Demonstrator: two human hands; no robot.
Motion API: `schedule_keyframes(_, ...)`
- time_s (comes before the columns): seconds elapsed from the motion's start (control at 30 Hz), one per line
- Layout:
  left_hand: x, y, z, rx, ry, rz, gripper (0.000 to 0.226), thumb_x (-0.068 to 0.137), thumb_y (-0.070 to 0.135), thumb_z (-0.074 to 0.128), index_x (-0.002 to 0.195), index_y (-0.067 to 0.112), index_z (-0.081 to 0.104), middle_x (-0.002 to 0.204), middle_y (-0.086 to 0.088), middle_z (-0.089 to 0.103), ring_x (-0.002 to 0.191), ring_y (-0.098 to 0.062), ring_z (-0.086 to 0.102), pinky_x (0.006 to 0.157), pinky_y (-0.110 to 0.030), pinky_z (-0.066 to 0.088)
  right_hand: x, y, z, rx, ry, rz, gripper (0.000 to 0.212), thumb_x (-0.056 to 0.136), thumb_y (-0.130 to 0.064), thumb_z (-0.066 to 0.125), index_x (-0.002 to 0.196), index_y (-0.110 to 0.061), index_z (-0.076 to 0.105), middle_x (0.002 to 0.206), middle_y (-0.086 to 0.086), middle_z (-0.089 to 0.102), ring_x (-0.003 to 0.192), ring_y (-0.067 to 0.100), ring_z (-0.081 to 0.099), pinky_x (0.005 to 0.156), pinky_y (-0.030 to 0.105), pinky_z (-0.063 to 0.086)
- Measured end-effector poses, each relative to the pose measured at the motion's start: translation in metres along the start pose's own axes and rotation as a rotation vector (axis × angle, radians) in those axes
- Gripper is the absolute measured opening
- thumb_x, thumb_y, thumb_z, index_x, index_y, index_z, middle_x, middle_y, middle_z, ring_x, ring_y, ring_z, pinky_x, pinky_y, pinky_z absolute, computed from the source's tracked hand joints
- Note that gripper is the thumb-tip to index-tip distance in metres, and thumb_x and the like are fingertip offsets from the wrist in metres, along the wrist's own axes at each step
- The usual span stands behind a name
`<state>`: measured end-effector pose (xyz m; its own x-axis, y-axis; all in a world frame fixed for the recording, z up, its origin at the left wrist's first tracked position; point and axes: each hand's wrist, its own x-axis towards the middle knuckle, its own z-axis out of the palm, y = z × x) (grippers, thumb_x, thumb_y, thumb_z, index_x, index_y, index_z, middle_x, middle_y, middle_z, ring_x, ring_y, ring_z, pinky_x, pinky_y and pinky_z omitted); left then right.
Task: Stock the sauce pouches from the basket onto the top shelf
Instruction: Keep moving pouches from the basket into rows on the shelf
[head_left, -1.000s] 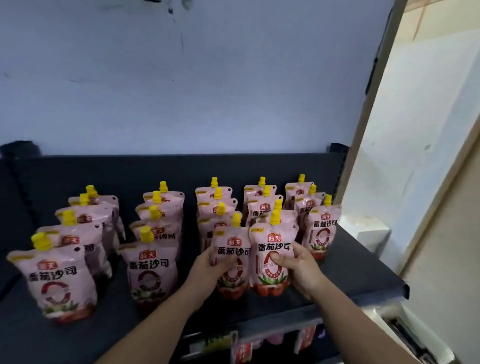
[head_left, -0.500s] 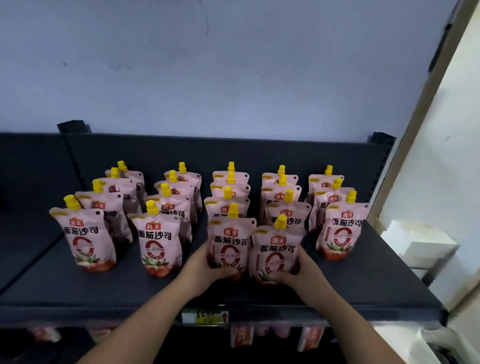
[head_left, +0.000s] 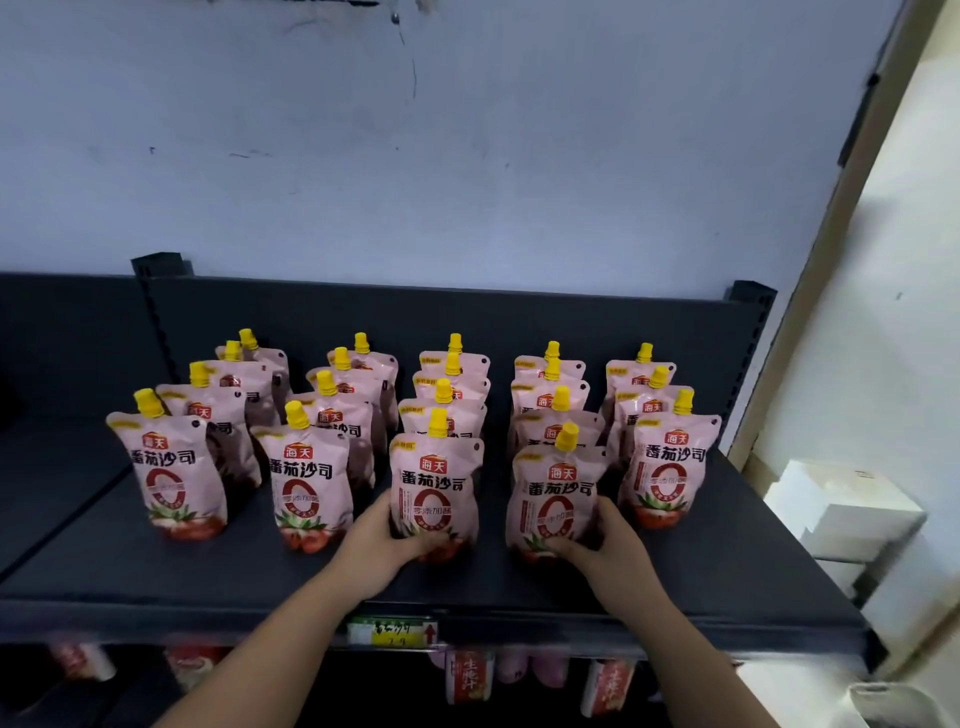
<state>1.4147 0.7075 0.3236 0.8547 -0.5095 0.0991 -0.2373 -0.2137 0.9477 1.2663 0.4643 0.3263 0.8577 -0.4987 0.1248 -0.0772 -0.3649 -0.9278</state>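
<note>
Pink sauce pouches with yellow caps stand upright in several rows on the dark top shelf (head_left: 156, 577). My left hand (head_left: 384, 540) grips the base of the front pouch of the middle row (head_left: 435, 483). My right hand (head_left: 608, 545) grips the base of the front pouch of the row to its right (head_left: 558, 493), which leans slightly. Both pouches rest on the shelf near its front edge. The basket is not in view.
A price tag (head_left: 392, 631) hangs on the shelf's front lip. More products (head_left: 467, 675) hang on the level below. White boxes (head_left: 852, 519) sit to the right beyond the shelf end, beside a wall. The shelf's back panel (head_left: 415, 312) stands behind the rows.
The view has shifted so the shelf sits more centred. The two pouches in my hands, side by side before, now stand further apart, each at the front of its own row.
</note>
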Motion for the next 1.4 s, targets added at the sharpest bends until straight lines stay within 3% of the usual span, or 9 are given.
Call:
schedule_keyframes(0.1, 0.001, 0.002, -0.001, 0.004, -0.019, -0.005, 0.052, 0.074, 0.011, 0.083, 0.118, 0.023, 0.059, 0.107, 0.01, 0.072, 0.098, 0.005, 0.064, 0.079, -0.006, 0.048, 0.003, 0.0, -0.003, 0.003, -0.023, 0.007, 0.045, 0.078, -0.019, 0.082, 0.11, -0.037, 0.056, 0.111, -0.019, 0.068, 0.104, -0.004, 0.061, 0.091, 0.022, 0.047)
schedule_keyframes(0.2, 0.0, 0.001, -0.002, 0.012, -0.024, -0.006, 0.05, 0.075, 0.013, 0.083, 0.115, 0.03, 0.058, 0.106, 0.014, 0.071, 0.098, 0.008, 0.064, 0.084, -0.01, 0.049, 0.003, 0.0, -0.006, -0.011, -0.049, 0.003, 0.044, 0.079, -0.018, 0.081, 0.107, -0.039, 0.055, 0.111, -0.021, 0.067, 0.103, -0.008, 0.06, 0.085, 0.012, 0.046)
schedule_keyframes(0.4, -0.001, 0.001, -0.003, 0.022, 0.011, -0.016, 0.049, 0.073, 0.016, 0.084, 0.109, 0.038, 0.058, 0.099, 0.02, 0.071, 0.092, 0.013, 0.064, 0.071, -0.003, 0.048, 0.003, 0.0, -0.007, -0.039, -0.05, 0.018, 0.044, 0.08, -0.02, 0.08, 0.108, -0.041, 0.053, 0.11, -0.025, 0.065, 0.099, -0.014, 0.058, 0.076, 0.005, 0.044)
schedule_keyframes(0.5, -0.001, 0.001, -0.002, 0.018, 0.006, -0.012, 0.051, 0.073, 0.016, 0.085, 0.111, 0.038, 0.059, 0.1, 0.019, 0.072, 0.093, 0.013, 0.064, 0.072, -0.003, 0.048, 0.003, 0.001, -0.008, -0.051, -0.049, 0.028, 0.041, 0.08, -0.022, 0.08, 0.103, -0.043, 0.054, 0.105, -0.027, 0.065, 0.094, -0.019, 0.058, 0.07, 0.001, 0.045)
schedule_keyframes(0.93, 0.001, 0.002, -0.007, 0.019, 0.022, -0.03, 0.052, 0.069, 0.018, 0.087, 0.112, 0.032, 0.061, 0.1, 0.016, 0.072, 0.09, 0.009, 0.065, 0.067, -0.004, 0.05, 0.005, 0.0, -0.006, -0.074, -0.055, 0.028, 0.04, 0.082, -0.021, 0.079, 0.108, -0.037, 0.053, 0.109, -0.022, 0.065, 0.099, -0.011, 0.056, 0.078, 0.007, 0.042)
schedule_keyframes(1.1, -0.003, 0.005, -0.004, -0.017, 0.007, -0.033, 0.06, 0.069, 0.018, 0.088, 0.121, 0.021, 0.059, 0.108, 0.008, 0.071, 0.099, 0.0, 0.064, 0.083, -0.018, 0.053, -0.002, -0.009, -0.009, -0.102, -0.071, 0.06, 0.042, 0.081, -0.021, 0.079, 0.116, -0.027, 0.056, 0.108, -0.019, 0.064, 0.104, 0.003, 0.06, 0.078, 0.008, 0.043)
schedule_keyframes(1.23, -0.006, 0.01, -0.02, -0.006, -0.062, -0.089, 0.075, 0.065, 0.025, 0.09, 0.126, 0.019, 0.047, 0.116, 0.008, 0.064, 0.109, -0.007, 0.061, 0.085, -0.019, 0.051, -0.016, -0.023, -0.029, -0.196, -0.028, 0.121, 0.053, 0.076, -0.031, 0.084, 0.12, -0.026, 0.055, 0.112, -0.012, 0.064, 0.105, 0.009, 0.061, 0.091, 0.025, 0.048)
schedule_keyframes(1.3, -0.009, 0.01, -0.032, 0.001, -0.113, -0.113, 0.09, 0.065, 0.024, 0.09, 0.138, 0.016, 0.038, 0.128, 0.007, 0.057, 0.118, -0.013, 0.056, 0.097, -0.028, 0.049, -0.025, -0.028, -0.042, -0.282, 0.02, 0.162, 0.047, 0.077, -0.034, 0.082, 0.116, -0.024, 0.057, 0.108, -0.006, 0.064, 0.102, 0.014, 0.062, 0.089, 0.029, 0.05)
schedule_keyframes(1.4, -0.021, 0.007, -0.053, 0.148, -0.185, -0.117, 0.101, 0.067, 0.034, 0.089, 0.147, 0.019, 0.028, 0.133, 0.005, 0.046, 0.124, -0.013, 0.046, 0.1, -0.029, 0.046, -0.037, -0.034, -0.05, -0.481, 0.089, 0.179, 0.032, 0.084, -0.033, 0.076, 0.109, -0.016, 0.065, 0.105, 0.002, 0.069, 0.095, 0.018, 0.063, 0.08, 0.028, 0.044)
